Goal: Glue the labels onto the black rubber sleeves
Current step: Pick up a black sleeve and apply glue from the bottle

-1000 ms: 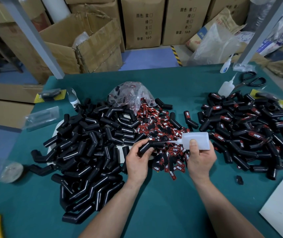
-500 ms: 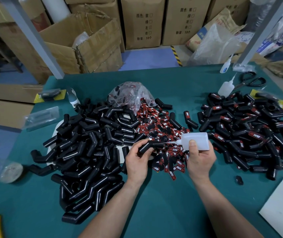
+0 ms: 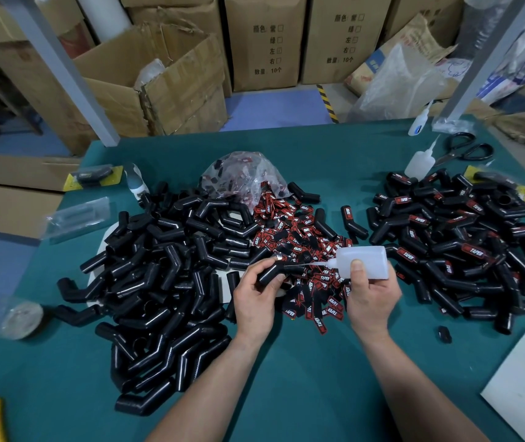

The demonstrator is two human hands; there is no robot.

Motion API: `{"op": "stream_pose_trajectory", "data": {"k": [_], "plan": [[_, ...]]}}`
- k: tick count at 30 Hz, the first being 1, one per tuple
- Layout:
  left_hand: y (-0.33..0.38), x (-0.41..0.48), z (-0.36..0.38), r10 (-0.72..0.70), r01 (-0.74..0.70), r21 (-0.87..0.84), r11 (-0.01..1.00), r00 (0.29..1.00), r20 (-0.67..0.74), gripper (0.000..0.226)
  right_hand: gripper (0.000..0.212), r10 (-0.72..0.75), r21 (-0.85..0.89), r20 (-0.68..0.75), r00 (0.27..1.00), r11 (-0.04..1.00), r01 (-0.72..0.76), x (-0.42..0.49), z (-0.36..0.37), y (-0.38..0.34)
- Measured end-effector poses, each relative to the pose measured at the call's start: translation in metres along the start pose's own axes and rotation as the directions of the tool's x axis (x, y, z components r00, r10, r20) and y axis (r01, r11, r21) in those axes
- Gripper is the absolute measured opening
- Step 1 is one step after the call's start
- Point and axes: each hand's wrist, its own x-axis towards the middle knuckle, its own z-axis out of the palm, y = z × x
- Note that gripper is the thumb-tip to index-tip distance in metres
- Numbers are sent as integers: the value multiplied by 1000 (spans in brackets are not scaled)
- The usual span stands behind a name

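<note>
One head-worn wide view looks forward and down, close over the table [image 3: 302, 393].

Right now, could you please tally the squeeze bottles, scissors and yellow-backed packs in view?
Squeeze bottles: 3, one of them in the right hand
Scissors: 1
Yellow-backed packs: 2
Total: 6

Bare black sleeves [image 3: 165, 275] heaped left; labelled sleeves [image 3: 465, 244] right; red-black labels [image 3: 306, 237] between; single sleeve [image 3: 269, 272] held tilted over labels.
</note>
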Motion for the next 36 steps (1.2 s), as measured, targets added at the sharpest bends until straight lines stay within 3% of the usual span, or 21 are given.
{"op": "stream_pose_trajectory", "data": {"k": [9,23,31,36], "plan": [[1,-1,0,2,-2,-11,1000,1000,-14,37,26,1,4,20,1000,1000,-1,-1,1,-1],[3,-2,1,18,-18,0,1000,1000,-20,43,37,-6,7,44,999,1000,6,-1,-1,4],[4,-2,1,-3,3,-5,1000,1000,-27,33,17,8,1,29,1000,1000,-8,-2,1,0],[6,-4,1,-3,2,-9,1000,999,-33,33,27,-3,2,24,1000,1000,3,-2,1,0]]}}
